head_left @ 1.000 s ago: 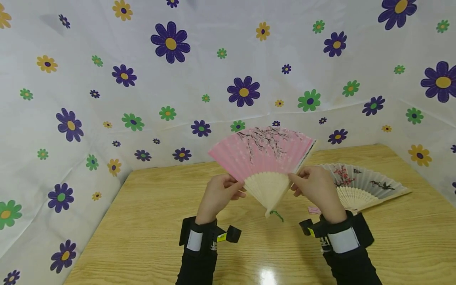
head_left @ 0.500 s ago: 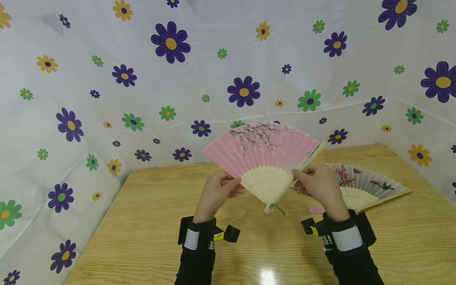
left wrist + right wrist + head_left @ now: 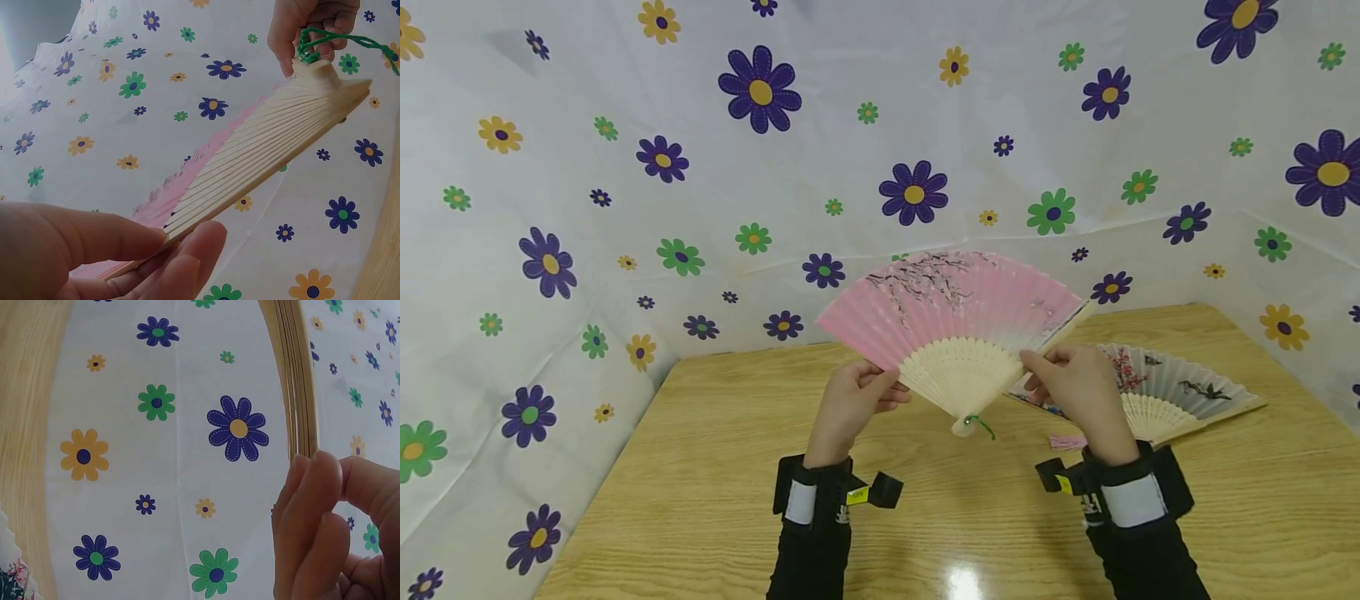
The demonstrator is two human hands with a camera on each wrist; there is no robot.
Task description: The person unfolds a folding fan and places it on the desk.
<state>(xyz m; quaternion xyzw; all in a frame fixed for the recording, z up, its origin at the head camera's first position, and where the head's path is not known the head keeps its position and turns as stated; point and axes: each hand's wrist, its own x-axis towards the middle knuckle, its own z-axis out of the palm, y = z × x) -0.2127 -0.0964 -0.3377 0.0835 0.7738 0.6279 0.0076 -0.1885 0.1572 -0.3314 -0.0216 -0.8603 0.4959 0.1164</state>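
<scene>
A pink folding fan (image 3: 951, 304) with a dark blossom-branch print is spread in the air above the table. Its pale slatted ribs (image 3: 269, 137) meet at a pivot with a green cord (image 3: 306, 45) looped through. My left hand (image 3: 852, 404) pinches the fan's left edge between thumb and fingers. At the opposite edge, my right hand (image 3: 1078, 387) pinches the outer rib. Several ribs still lie stacked together at that side, edge-on in the right wrist view (image 3: 299, 381). Behind the right hand, a white folding fan (image 3: 1187, 387) with red blossoms lies spread on the table.
The wooden table (image 3: 715, 467) reaches back to a white cloth backdrop (image 3: 835, 167) printed with flowers, which also hangs at both sides. A pink tassel (image 3: 1066, 442) lies beside the white fan.
The pink fan has spread wider and risen slightly. My right hand has shifted a little to the right, and my left hand slightly left and up.
</scene>
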